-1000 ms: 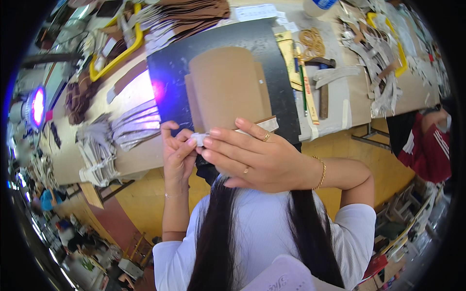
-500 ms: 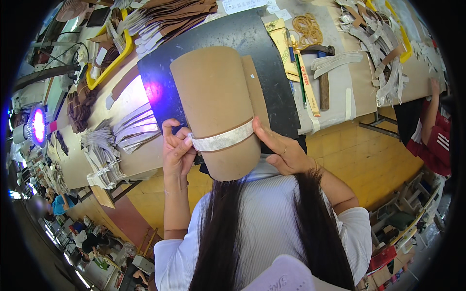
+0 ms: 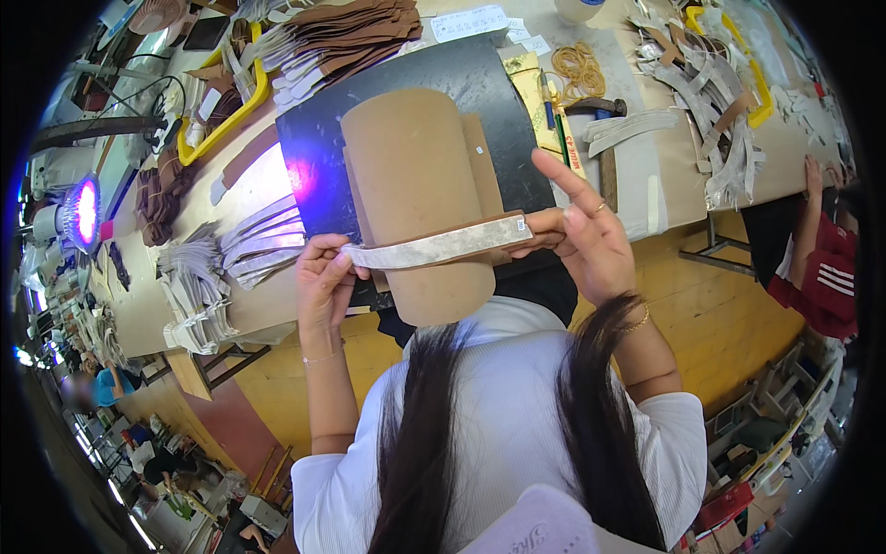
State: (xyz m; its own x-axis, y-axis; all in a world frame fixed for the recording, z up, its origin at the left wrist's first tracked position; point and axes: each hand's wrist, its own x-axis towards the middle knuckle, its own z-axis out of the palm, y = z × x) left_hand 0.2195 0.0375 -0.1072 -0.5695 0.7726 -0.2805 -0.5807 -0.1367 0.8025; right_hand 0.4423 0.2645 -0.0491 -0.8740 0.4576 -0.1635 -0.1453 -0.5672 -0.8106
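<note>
left hand (image 3: 325, 280): pinching pale strip (image 3: 443, 244); right hand (image 3: 595, 249): partly open, touching strip (grip unclear); tan cylinder (image 3: 406, 166) beneath

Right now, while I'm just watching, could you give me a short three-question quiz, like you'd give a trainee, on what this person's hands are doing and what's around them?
1. Multiple choice: what spans the space from the left hand to the right hand?
a) a green pencil
b) a pale strip
c) a loop of rubber bands

2. True or false: seen from above, the strip crosses the tan curved form.

3. Fill in the blank: the lit lamp is nearer the person's ____ hand.

Key: 1. b; 2. true; 3. left.
</note>
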